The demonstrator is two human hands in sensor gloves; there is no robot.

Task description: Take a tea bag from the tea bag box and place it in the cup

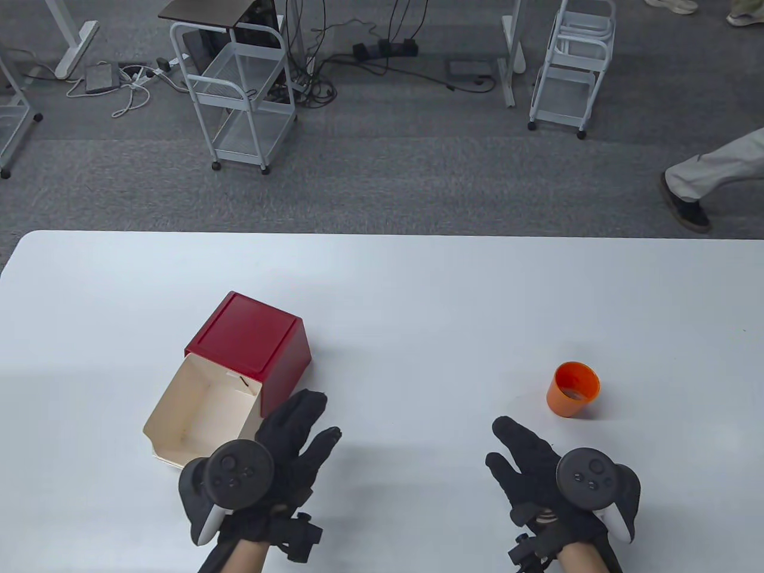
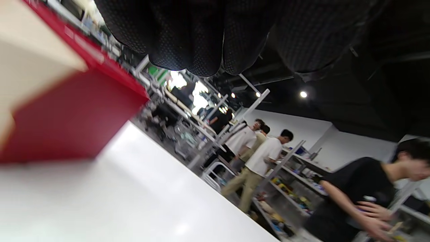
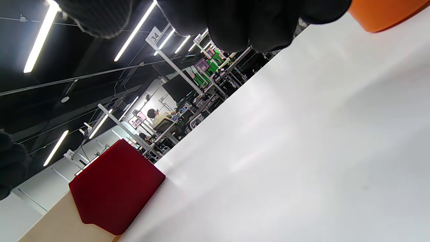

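Note:
The tea bag box [image 1: 248, 352] is red with a cream drawer [image 1: 203, 418] pulled out toward me; the drawer's inside looks bare. It also shows in the left wrist view [image 2: 67, 114] and the right wrist view [image 3: 114, 188]. The orange cup [image 1: 573, 389] stands upright at the right, with something dark at its bottom; its edge shows in the right wrist view [image 3: 383, 13]. My left hand [image 1: 298, 436] is open, fingers spread, just right of the drawer, holding nothing. My right hand [image 1: 516, 450] is open and empty, in front and left of the cup.
The white table [image 1: 418, 286] runs past both side edges of the view. Beyond its far edge are wire carts [image 1: 239, 89] and cables on grey carpet. A person's leg [image 1: 704, 173] passes at the far right.

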